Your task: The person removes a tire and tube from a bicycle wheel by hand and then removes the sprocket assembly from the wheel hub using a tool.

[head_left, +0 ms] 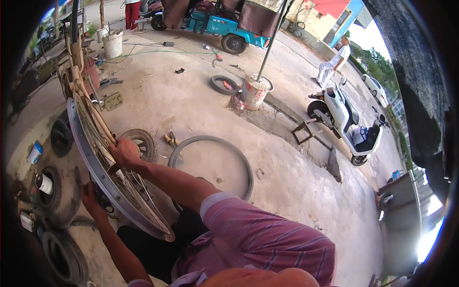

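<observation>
One big silver wheel rim is seen slanted at the person's left; the right hand is curled at its spokes, exact grip hidden. Whether the left hand, by the outer edge, is closed can't be told. That side's hemmed in by tyres; wide concrete is spread rightward.

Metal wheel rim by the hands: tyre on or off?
Off, as far as visible: the wheel rim shows its bare grey outer face, with no rubber around it.
</observation>
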### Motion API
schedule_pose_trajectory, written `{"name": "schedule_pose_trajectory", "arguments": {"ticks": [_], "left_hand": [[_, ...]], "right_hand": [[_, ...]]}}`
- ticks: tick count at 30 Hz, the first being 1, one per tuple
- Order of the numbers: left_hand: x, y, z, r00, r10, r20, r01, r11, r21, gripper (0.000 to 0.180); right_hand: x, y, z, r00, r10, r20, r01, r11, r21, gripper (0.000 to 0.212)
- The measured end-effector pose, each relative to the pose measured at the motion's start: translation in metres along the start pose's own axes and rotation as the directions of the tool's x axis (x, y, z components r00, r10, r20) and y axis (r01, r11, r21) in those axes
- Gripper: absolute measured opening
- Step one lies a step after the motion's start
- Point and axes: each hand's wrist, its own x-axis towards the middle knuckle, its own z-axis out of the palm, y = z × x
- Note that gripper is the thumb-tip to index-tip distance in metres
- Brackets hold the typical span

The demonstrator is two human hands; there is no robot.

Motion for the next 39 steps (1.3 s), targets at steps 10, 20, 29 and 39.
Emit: {"name": "schedule_pose_trajectory", "arguments": {"ticks": [10,20,29,39], "left_hand": [[0.003,-0.003,-0.018,0.999,0.001,0.038,-0.002,1.000,0.031,0.031],[0.004,-0.006,-0.022,0.998,-0.001,0.059,-0.002,0.998,0.056,0.028],[-0.019,0.003,-0.001,0.976,0.215,-0.019,-0.211,0.968,0.135,0.032],[-0.015,0.014,-0.011,0.992,0.124,0.026,-0.124,0.992,0.031,0.027]], "right_hand": [[-0.003,-0.014,-0.007,0.998,0.015,0.054,-0.015,1.000,0.011,0.044],[0.001,-0.009,0.003,0.999,0.033,0.043,-0.033,0.999,-0.001,0.044],[-0.005,-0.015,-0.005,0.998,0.031,0.051,-0.030,0.999,-0.016,0.045],[-0.001,-0.022,0.002,0.993,0.025,0.117,-0.020,0.999,-0.050,0.052]]}}
